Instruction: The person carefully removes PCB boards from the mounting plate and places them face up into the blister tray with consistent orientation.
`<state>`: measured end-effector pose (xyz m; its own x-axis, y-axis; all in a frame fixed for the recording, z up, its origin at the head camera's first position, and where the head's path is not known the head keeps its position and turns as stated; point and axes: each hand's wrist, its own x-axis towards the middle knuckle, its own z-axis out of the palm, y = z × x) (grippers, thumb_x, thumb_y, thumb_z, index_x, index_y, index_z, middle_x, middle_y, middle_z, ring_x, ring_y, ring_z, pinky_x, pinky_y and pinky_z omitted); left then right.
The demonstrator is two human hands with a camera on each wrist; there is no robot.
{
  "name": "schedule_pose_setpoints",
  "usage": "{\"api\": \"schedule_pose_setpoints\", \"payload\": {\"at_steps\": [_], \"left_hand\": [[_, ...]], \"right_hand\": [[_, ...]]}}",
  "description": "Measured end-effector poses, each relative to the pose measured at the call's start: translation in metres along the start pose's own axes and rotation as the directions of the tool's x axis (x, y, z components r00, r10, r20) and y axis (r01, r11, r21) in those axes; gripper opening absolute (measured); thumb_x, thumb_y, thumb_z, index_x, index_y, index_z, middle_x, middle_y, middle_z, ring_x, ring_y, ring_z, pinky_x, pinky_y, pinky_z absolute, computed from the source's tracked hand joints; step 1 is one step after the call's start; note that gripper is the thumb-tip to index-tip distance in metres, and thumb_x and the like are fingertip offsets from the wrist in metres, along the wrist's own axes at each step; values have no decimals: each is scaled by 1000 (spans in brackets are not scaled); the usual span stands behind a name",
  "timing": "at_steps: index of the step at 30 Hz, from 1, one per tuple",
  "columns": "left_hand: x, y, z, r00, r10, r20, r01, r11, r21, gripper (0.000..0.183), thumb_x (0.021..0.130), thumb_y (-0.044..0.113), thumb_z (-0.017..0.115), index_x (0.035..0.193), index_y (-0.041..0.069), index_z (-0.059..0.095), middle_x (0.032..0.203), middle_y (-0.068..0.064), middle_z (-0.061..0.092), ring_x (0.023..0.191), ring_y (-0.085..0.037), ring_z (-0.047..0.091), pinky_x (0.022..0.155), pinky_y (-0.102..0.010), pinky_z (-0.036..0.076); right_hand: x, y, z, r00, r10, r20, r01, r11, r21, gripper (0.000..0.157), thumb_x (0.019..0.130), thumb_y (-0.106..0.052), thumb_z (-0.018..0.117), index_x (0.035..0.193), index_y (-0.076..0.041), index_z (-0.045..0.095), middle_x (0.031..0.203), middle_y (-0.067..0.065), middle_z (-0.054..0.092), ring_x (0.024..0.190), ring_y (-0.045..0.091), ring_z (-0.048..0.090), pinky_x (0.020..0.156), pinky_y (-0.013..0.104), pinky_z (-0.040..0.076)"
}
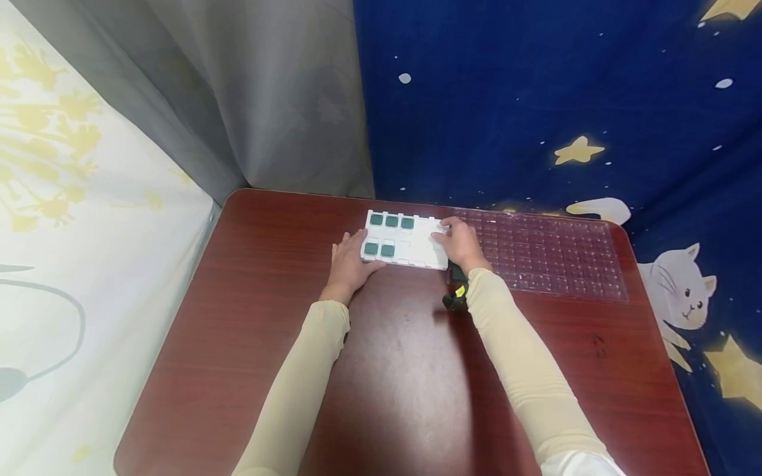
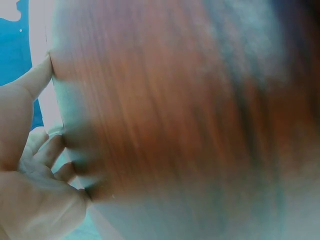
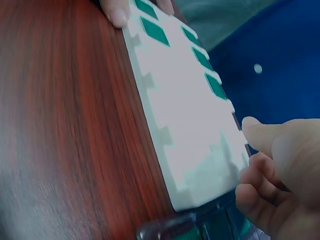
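A white rectangular tray [image 1: 425, 248] with notched edges lies near the table's back edge. Several green square tiles [image 1: 387, 250] sit at its left part, three along the back row and two along the front; bare white shows at the right. My left hand [image 1: 350, 266] spans the tray's left end, thumb at the front edge and fingers by the left side. At the far right corner, my right hand [image 1: 463, 244] grips the edge, with its thumb [image 3: 260, 134] at the back side and the other fingers curled at the end.
A clear plastic grid sheet [image 1: 553, 254] covers the table's back right. Beside the right wrist stands a clear container [image 3: 200, 225] with green inside. The reddish-brown table [image 1: 405, 370] extends toward me; a grey curtain [image 1: 297, 99] and a blue curtain [image 1: 476, 119] hang behind it.
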<state>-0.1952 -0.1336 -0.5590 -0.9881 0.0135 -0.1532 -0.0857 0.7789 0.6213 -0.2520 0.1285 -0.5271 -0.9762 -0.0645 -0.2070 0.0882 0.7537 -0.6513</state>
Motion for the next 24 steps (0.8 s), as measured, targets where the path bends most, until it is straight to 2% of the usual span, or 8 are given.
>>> {"api": "schedule_pose_setpoints", "payload": {"at_steps": [10, 18, 24], "left_hand": [[1, -1, -2, 1000, -4, 1, 4, 1000, 11, 94, 87, 43, 80, 162, 19, 29, 169, -5, 30, 162, -29, 13, 131, -53, 4], [2, -2, -1, 1000, -6, 1, 6, 1000, 4, 93, 87, 43, 80, 162, 19, 30, 169, -6, 31, 161, -29, 15, 131, -54, 5], [1, -3, 0, 1000, 2, 5, -2, 1000, -7, 93, 87, 43, 80, 162, 20, 29, 169, -5, 31, 161, -29, 14, 131, -54, 4]], "right_hand": [[1, -16, 10, 1000, -24, 0, 24, 998, 50, 48, 100, -30, 65, 139, -4, 56, 124, 24, 68, 113, 36, 65, 98, 49, 53], [4, -29, 24, 999, -48, -6, 48, 996, 77, 48, 99, -30, 66, 139, -5, 56, 116, 20, 70, 96, 32, 69, 91, 45, 55], [7, -31, 32, 998, -65, -2, 64, 994, 92, 50, 100, -28, 66, 142, -5, 53, 116, 19, 69, 106, 31, 65, 95, 46, 52]]}}
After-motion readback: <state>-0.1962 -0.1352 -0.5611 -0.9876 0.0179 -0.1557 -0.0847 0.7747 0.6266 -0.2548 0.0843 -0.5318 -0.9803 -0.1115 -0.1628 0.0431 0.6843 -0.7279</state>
